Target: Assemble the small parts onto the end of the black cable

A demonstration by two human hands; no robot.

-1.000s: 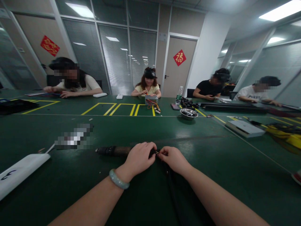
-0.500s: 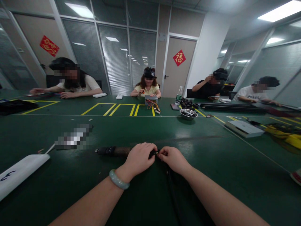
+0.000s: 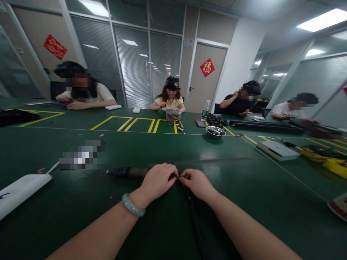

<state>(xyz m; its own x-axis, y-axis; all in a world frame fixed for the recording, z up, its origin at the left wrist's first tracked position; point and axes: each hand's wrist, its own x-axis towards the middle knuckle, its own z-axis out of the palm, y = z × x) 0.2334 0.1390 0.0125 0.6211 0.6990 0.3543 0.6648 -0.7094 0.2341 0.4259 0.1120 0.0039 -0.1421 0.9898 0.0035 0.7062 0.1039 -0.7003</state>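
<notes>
A dark cylindrical tool [image 3: 135, 172] that looks like a power screwdriver lies on the green table, its narrow tip pointing left. My left hand [image 3: 159, 181], with a jade-coloured bangle at the wrist, is closed around its rear end and hides that part. Close beside it, my right hand [image 3: 197, 183] pinches at a tiny shiny metal piece [image 3: 178, 176] between the two hands; its exact kind is too small to tell. Below my right hand a black cable [image 3: 193, 220] runs down toward me; where it ends is hidden.
At left are a white power strip-like block [image 3: 24, 191] and a blurred-out phone-shaped object [image 3: 81, 155]. Ahead stand a metal bowl [image 3: 216, 132] and a white box [image 3: 278, 150]. Yellow straps [image 3: 325, 157] lie at right. Several people sit across the table.
Both hands stay at the tool's rear end and have drawn slightly closer together. The view has shifted a little. The person at far left has pulled one hand inward.
</notes>
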